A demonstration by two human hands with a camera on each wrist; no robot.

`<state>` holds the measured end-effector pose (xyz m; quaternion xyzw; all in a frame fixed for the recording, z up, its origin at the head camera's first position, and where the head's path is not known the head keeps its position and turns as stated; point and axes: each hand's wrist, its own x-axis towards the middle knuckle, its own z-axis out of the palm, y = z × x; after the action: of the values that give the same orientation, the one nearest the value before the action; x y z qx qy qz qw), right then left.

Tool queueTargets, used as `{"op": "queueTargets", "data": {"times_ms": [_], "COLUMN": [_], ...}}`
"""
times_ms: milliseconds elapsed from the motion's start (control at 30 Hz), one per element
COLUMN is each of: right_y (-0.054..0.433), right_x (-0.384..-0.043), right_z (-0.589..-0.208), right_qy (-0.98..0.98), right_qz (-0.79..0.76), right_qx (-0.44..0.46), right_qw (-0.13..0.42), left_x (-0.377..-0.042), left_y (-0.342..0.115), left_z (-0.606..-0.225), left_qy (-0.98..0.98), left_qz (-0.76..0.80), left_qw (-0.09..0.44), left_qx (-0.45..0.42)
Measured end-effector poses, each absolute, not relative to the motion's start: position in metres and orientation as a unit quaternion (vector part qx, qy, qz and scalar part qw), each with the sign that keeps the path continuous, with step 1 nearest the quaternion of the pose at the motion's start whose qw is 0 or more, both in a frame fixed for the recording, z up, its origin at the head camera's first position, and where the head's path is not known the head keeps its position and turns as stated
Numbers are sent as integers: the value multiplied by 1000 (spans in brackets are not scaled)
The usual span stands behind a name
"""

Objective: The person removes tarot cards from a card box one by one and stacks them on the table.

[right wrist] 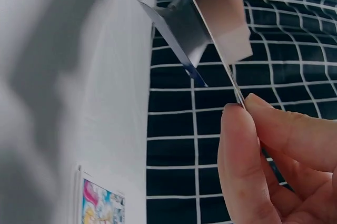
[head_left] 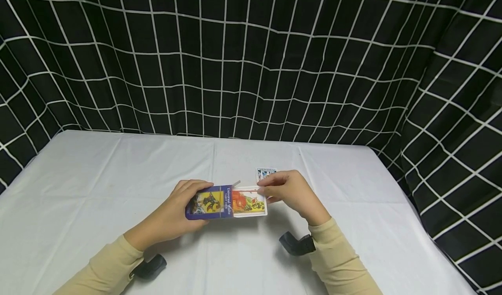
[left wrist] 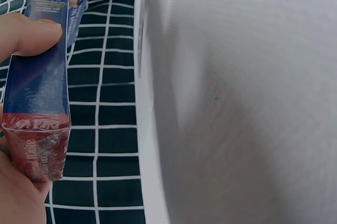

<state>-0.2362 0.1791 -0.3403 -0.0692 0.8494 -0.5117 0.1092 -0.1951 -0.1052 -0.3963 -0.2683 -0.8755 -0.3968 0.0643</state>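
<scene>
My left hand [head_left: 178, 210] grips a blue tarot card box [head_left: 208, 202] above the table, fingers over the top edge and thumb below. In the left wrist view, the thumb presses the narrow side of the box [left wrist: 39, 81], and clear wrap crinkles at its red end. A tarot card [head_left: 249, 202] with a red and green picture sticks out of the box's right end. My right hand [head_left: 292, 194] pinches that card's upper right corner between thumb and fingers. Seen edge-on in the right wrist view, the card [right wrist: 235, 84] is between the fingertips, beside the box's raised flap [right wrist: 181, 34].
On the white-clothed table [head_left: 98, 190], another tarot card [head_left: 266, 172] lies just behind my right hand; it may be a small stack. Dark wrist mounts [head_left: 297, 244] hang under both sleeves. A black curtain [head_left: 235, 68] with white grid lines encloses the back and sides.
</scene>
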Motion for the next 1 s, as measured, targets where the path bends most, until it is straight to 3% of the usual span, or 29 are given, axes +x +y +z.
{"op": "queueTargets", "data": {"times_ms": [1000], "right_y": [228], "right_x": [-245], "right_z": [-318], "right_qy": [834], "right_qz": [-532], "right_qx": [-87], "right_qw": [117], "left_x": [-196], "left_y": [-106], "left_z": [-396], "left_qy": [-874], "left_qz": [-401], "left_qw": [67], "left_qx": [-266]}}
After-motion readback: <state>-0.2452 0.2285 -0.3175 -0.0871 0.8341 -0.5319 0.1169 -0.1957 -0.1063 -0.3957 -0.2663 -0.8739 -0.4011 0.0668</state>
